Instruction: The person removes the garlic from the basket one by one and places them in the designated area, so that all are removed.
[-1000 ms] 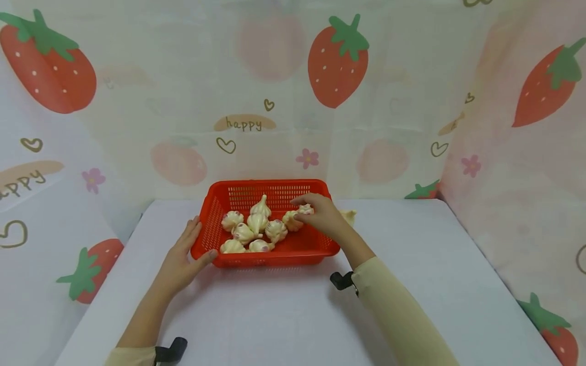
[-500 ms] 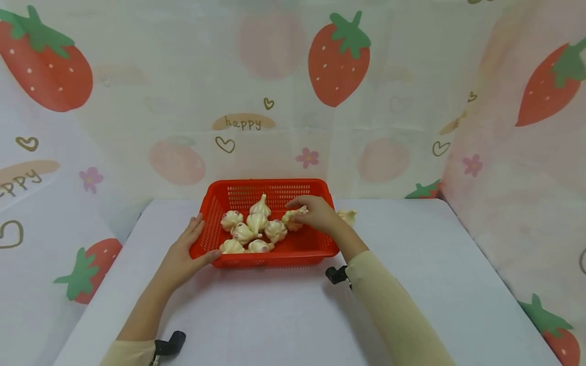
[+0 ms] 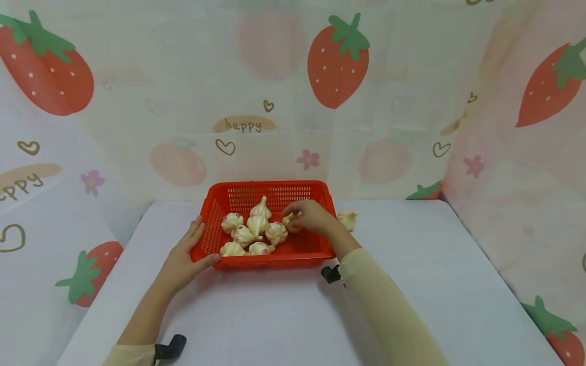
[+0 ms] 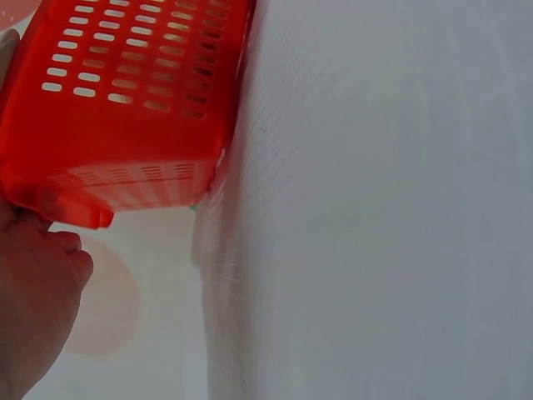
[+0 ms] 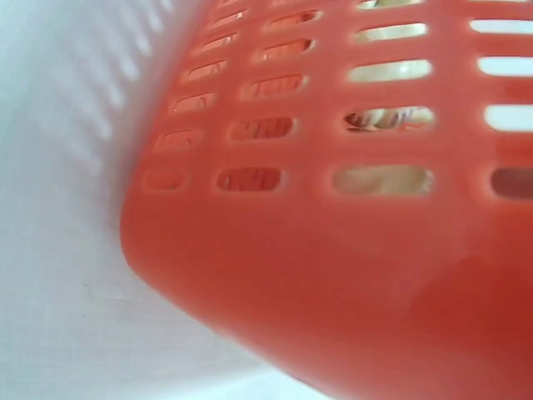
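A red slotted plastic basket [image 3: 270, 261] holds several pale garlic bulbs [image 3: 276, 233] with purplish marks. My left hand [image 3: 178, 262] holds its left front corner, the thumb along the front rim and the fingers along the left side. In the left wrist view, the left hand [image 4: 37, 292] has bent fingers right at the basket's rim [image 4: 108, 158]. Over the right part of the basket, my right hand [image 3: 311, 216] has thumb and fingertips around a garlic bulb [image 3: 291, 223], partly covering it. The right wrist view shows just the basket wall [image 5: 316, 250], with bulbs behind its slots; that hand is hidden there.
One more garlic bulb [image 3: 348, 219] lies on the white table [image 3: 293, 315], right of the basket. A strawberry-printed backdrop [image 3: 270, 91] stands close behind the basket and along both sides. Each wrist carries a black camera mount [image 3: 171, 347].
My right hand has moved slightly left and lower into the basket, with a garlic bulb at its fingertips. More of the bulb outside on the table now shows. The left hand stays put.
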Tool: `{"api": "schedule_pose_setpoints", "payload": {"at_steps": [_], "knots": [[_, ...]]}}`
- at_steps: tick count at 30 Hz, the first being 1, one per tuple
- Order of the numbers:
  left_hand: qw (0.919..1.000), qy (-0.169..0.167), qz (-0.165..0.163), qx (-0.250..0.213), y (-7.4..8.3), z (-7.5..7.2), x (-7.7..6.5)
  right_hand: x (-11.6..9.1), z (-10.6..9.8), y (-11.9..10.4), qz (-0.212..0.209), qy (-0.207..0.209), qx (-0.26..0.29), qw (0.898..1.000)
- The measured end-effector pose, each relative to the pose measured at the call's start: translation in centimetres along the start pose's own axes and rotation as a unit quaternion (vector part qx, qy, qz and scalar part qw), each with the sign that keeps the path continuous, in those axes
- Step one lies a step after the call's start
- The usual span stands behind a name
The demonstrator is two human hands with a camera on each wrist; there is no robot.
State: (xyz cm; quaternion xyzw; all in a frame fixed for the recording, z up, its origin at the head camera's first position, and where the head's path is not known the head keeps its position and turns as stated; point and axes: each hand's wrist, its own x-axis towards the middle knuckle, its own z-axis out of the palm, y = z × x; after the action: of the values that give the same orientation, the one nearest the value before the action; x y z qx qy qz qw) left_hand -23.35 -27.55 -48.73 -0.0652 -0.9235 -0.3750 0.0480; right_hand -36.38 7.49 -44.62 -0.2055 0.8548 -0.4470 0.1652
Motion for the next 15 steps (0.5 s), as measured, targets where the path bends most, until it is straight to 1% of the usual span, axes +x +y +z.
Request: {"api": "schedule_pose_setpoints", "payload": {"at_steps": [6, 13, 15], "knots": [[1.0, 0.0, -0.001, -0.004, 0.03, -0.05, -0.07, 0.25, 0.31, -0.06, 0.008, 0.001, -0.015, 1.0], [0.9999, 0.008, -0.004, 0.011, 0.28, -0.16, -0.38, 0.21, 0.33, -0.12, 0.006, 0.002, -0.04, 0.999], [0.9998, 0.011, -0.005, 0.013, 0.44, -0.2, -0.55, 0.16, 0.31, -0.11, 0.008, 0.002, -0.034, 0.999]]}}
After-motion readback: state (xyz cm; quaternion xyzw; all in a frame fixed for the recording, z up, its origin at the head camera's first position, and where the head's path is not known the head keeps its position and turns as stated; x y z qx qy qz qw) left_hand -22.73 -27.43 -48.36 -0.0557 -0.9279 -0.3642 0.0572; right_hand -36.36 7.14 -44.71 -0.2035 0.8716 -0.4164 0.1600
